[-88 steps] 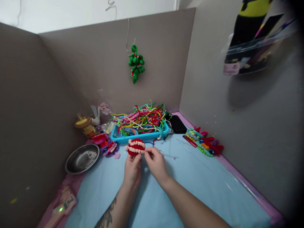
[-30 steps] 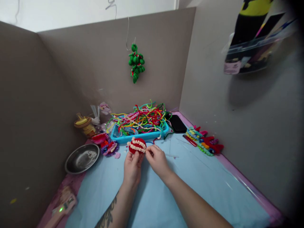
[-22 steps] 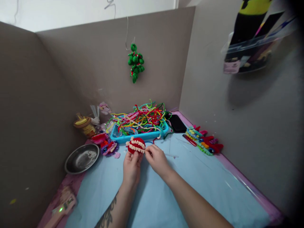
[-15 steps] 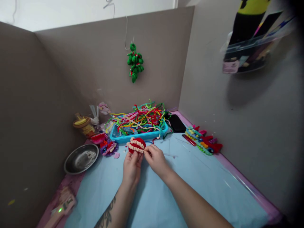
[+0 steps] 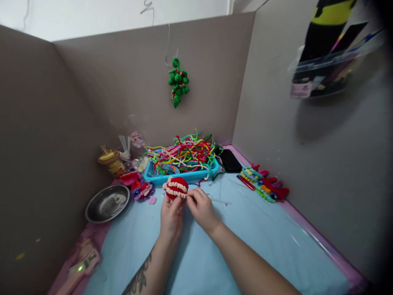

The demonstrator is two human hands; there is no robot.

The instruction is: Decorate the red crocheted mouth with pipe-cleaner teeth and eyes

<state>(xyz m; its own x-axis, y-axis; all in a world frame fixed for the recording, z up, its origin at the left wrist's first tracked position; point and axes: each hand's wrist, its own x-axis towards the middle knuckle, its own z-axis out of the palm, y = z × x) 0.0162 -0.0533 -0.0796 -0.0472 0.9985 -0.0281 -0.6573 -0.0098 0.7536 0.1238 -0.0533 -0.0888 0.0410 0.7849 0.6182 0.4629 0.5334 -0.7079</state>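
A red crocheted piece (image 5: 181, 181) with cream ruffled bands is held up over the front of the blue tray. My left hand (image 5: 171, 213) grips it from below, the thumb across its lower front. At its lower right edge my right hand (image 5: 199, 205) pinches with thumb and fingertips, touching the end of the cream band; whether a strand or a tool sits in that pinch is too small to make out. Just behind the piece, the blue tray (image 5: 172, 179) is heaped with multicoloured yarn pieces (image 5: 184, 153).
At left stand a metal bowl (image 5: 98, 209) with small white bits, a brown cup (image 5: 112, 162) and purple-red crochet (image 5: 141, 189). On the right lie a black phone (image 5: 230, 161), a red tool (image 5: 245, 182) and colourful crochet pieces (image 5: 267, 186). Grey partitions (image 5: 208, 82) enclose the blue-covered table (image 5: 260, 246).
The view has shifted slightly, so the surroundings sit a little further right. Both hands keep their hold on the red piece, almost unmoved.
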